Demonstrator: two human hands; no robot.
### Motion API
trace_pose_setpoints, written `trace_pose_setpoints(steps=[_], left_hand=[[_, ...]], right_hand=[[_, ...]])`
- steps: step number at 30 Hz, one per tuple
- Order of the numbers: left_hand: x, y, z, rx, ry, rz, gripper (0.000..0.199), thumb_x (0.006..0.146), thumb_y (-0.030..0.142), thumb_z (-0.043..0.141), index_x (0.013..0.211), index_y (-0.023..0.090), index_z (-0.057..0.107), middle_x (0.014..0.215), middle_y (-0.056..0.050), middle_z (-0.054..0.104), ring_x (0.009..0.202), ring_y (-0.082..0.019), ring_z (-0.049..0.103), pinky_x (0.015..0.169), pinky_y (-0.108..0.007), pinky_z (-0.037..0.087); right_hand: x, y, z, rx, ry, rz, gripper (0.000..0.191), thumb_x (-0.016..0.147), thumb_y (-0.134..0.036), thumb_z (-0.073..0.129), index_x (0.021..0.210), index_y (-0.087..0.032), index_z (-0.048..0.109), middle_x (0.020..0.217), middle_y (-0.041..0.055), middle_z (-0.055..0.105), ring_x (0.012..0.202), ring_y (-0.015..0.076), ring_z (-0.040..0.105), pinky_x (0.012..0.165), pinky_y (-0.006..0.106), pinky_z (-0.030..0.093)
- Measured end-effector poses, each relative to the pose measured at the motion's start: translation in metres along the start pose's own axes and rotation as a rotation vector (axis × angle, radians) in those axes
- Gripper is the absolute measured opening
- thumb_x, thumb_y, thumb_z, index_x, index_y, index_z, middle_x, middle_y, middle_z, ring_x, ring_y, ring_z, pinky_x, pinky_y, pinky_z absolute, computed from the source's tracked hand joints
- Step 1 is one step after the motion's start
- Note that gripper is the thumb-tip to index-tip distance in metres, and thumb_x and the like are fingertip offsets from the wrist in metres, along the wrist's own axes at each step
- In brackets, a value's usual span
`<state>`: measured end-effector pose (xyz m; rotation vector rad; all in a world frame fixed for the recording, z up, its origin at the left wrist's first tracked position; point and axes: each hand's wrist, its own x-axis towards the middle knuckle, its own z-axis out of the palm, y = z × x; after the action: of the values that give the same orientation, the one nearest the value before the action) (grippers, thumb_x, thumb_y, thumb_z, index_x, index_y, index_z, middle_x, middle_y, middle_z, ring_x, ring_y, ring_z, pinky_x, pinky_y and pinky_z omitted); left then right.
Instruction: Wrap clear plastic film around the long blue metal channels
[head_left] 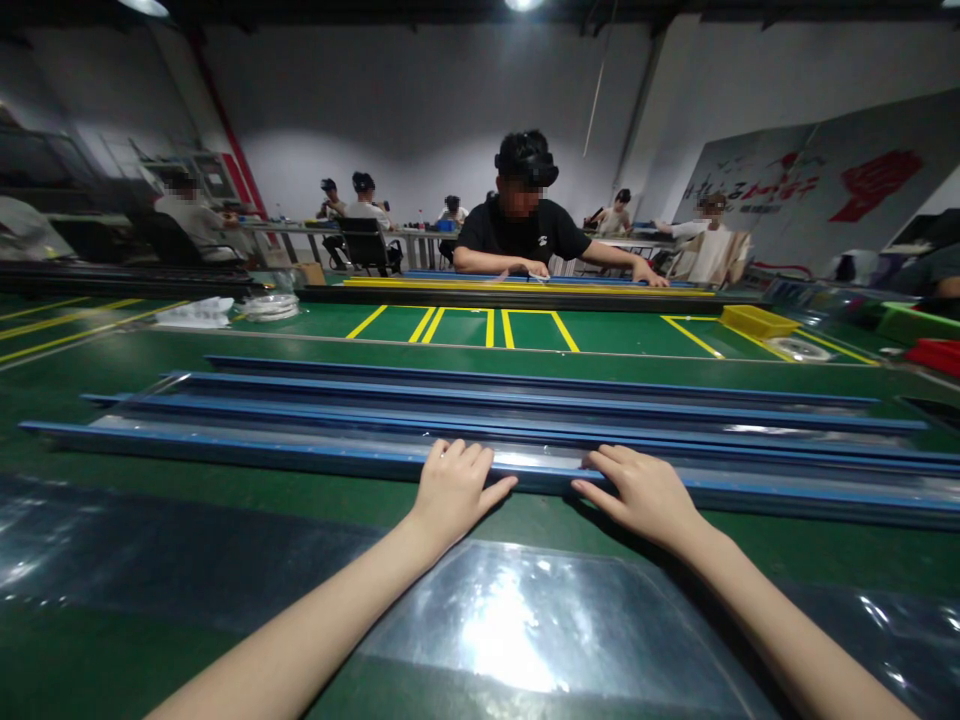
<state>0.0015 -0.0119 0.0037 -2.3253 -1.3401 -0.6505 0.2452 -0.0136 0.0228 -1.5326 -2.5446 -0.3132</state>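
The nearest long blue plastic rail [300, 457] lies across the green table in front of me. My left hand [452, 492] grips it near the middle, its fingers curled over the top edge and its thumb on the near side. To the right, my right hand [643, 494] holds the same rail in a like way, the two thumbs pointing toward each other. Clear film [529, 458] shows just behind this rail, between the hands. Several more blue rails [405, 382] lie behind, roughly parallel. My fingertips are partly hidden behind the rail's edge.
A wide strip of transparent film [600, 625] lies on the green table [315, 650] under my forearms. Farther off are yellow tape lines [491, 328], a yellow tray [757, 321], a coil [268, 306] and dark rails [420, 297]. A co-worker [525, 235] sits opposite, handling long strips.
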Motion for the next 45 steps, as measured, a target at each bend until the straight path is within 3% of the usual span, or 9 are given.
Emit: trace_pose_setpoints(steps=[15,27,36,41,45], left_hand=[[0.000,0.000,0.000,-0.002,-0.005,-0.003,0.035,0.082,0.048,0.044,0.068,0.017,0.054,0.069,-0.003,0.060,0.070,-0.018,0.051,0.064,-0.032,0.030],[-0.001,0.000,0.001,-0.057,-0.020,-0.013,0.033,0.082,0.046,0.045,0.086,0.016,0.058,0.081,-0.005,0.064,0.078,-0.019,0.053,0.068,-0.033,0.033],[0.000,0.001,-0.001,-0.029,-0.033,-0.016,0.032,0.082,0.046,0.045,0.080,0.017,0.057,0.079,-0.004,0.062,0.077,-0.020,0.053,0.068,-0.033,0.031],[0.000,0.000,-0.002,-0.071,-0.001,-0.011,0.027,0.084,0.042,0.045,0.080,0.017,0.055,0.078,-0.002,0.061,0.074,-0.018,0.052,0.067,-0.032,0.030],[-0.001,-0.002,0.000,-0.100,0.016,-0.012,0.026,0.084,0.042,0.045,0.079,0.018,0.052,0.075,-0.001,0.060,0.071,-0.016,0.052,0.067,-0.030,0.029]], right_hand=[[0.000,0.000,-0.001,0.015,-0.013,-0.007,0.043,0.086,-0.050,0.030,0.100,-0.023,0.060,0.087,0.0060,0.061,0.080,0.0179,0.057,0.064,0.026,0.040],[0.000,0.000,-0.001,0.024,-0.017,-0.006,0.043,0.085,-0.050,0.031,0.105,-0.025,0.059,0.090,0.0056,0.062,0.081,0.0182,0.058,0.065,0.027,0.041],[0.001,0.001,-0.005,0.142,-0.018,0.038,0.040,0.083,-0.050,0.037,0.108,-0.027,0.058,0.095,0.0040,0.063,0.086,0.0193,0.058,0.067,0.028,0.043],[0.003,0.008,-0.009,0.416,-0.035,0.097,0.028,0.076,-0.047,0.050,0.093,-0.026,0.058,0.089,0.0003,0.063,0.077,0.0159,0.057,0.065,0.027,0.042],[0.004,0.013,-0.009,0.496,-0.038,0.115,0.020,0.073,-0.043,0.053,0.075,-0.024,0.056,0.078,-0.0005,0.061,0.071,0.0159,0.055,0.063,0.027,0.040]])
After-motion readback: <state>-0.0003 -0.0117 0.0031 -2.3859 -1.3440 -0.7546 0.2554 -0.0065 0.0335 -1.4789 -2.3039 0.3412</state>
